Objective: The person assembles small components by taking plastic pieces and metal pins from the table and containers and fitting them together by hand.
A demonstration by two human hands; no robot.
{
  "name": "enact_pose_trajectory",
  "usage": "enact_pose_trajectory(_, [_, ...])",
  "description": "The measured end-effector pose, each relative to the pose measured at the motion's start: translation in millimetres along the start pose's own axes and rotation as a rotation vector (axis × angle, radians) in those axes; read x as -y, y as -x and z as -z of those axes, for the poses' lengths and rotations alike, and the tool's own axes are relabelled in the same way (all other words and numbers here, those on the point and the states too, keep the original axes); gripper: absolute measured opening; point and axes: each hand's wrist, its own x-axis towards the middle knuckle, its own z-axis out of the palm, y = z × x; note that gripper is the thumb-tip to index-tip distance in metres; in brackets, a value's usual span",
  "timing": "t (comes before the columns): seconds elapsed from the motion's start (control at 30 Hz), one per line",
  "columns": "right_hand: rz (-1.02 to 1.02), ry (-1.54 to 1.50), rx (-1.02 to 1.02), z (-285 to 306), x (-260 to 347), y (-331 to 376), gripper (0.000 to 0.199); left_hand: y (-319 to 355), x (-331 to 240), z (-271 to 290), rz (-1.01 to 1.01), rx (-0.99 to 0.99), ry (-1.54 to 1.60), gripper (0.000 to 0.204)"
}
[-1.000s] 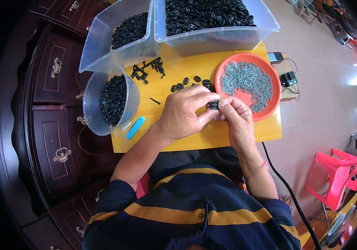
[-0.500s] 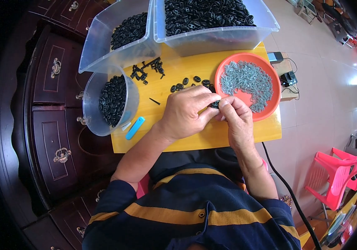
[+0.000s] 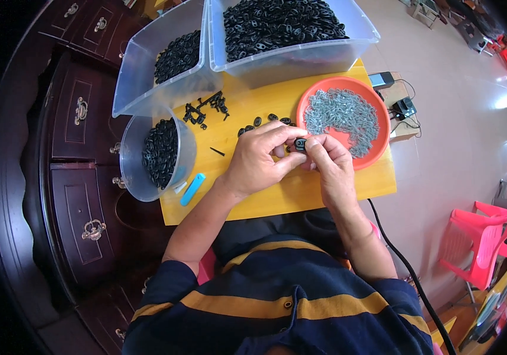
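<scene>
Both hands at frame centre over the yellow desk [image 3: 265, 198]: left hand [image 3: 257, 161] and right hand [image 3: 331, 165] pinching one small black part [image 3: 300, 144] between fingertips. Just right, red dish [image 3: 383, 133] of metal bits; at left, tub [image 3: 132, 160] of black rings.

A yellow board [image 3: 277, 195] carried the work. At its twelve o'clock stood two clear bins [image 3: 292, 56] of black parts; at two an orange dish [image 3: 378, 139] of metal pieces; at nine a round tub [image 3: 132, 163]; at eight a blue tool [image 3: 192, 189]. Loose black parts [image 3: 206, 107] lay near eleven.
</scene>
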Motion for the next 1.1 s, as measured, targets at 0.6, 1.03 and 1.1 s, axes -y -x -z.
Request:
enact_pose_trajectory(0.6, [0.032,-0.005,-0.014,-2.2,0.5,0.8,0.016,-5.2,2.7,-8.0,-0.225,-0.09,-0.233,0.021])
enact_pose_trajectory(1.03, [0.022,-0.025,-0.029,-2.1,0.4,-0.3,0.016,-7.6,-7.5,-3.1,-0.161,-0.023,-0.104,0.038])
enact_pose_trajectory(1.1, [0.022,-0.027,-0.013,-5.2,0.2,-0.6,0.016,-6.5,-8.7,0.8,-0.16,-0.033,-0.12,0.038])
